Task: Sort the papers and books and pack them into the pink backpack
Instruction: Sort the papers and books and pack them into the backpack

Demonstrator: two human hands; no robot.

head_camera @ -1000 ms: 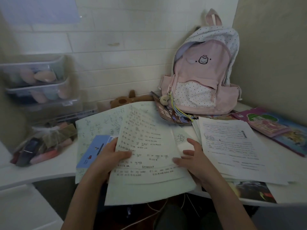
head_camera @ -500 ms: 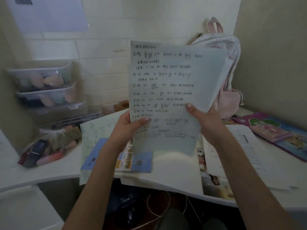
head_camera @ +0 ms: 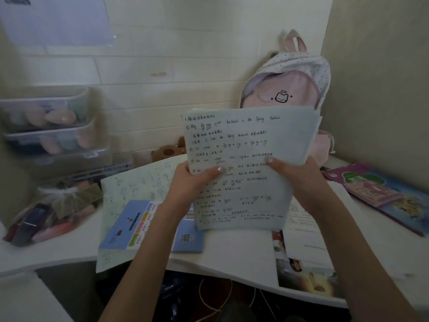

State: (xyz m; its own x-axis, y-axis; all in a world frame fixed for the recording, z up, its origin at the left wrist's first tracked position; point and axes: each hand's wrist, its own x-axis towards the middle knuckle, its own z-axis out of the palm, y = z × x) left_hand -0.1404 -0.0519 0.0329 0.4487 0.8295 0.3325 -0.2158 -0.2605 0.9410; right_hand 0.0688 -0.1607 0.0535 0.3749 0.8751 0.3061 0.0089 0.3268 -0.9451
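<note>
I hold a bundle of handwritten papers (head_camera: 246,145) upright above the desk. My left hand (head_camera: 192,180) grips its left edge, thumb across the front. My right hand (head_camera: 294,170) grips its right edge. The pink backpack (head_camera: 292,87) stands in the back corner against the wall, its lower half hidden by the papers. A blue booklet (head_camera: 130,224) lies on a large scribbled sheet (head_camera: 137,182) at the desk's front. A printed paper stack (head_camera: 304,238) lies under my right forearm. Colourful books (head_camera: 380,194) lie at the right.
Stacked clear plastic bins (head_camera: 58,126) stand at the left wall. A clear bag of small items (head_camera: 46,212) lies below them. A brown plush toy (head_camera: 167,149) sits by the wall. Cables (head_camera: 213,303) hang below the white desk's (head_camera: 232,252) curved front edge.
I lifted the handwritten papers off the desk and raised them upright, then lowered them a little, which uncovered the top of the backpack. The blue booklet came into view.
</note>
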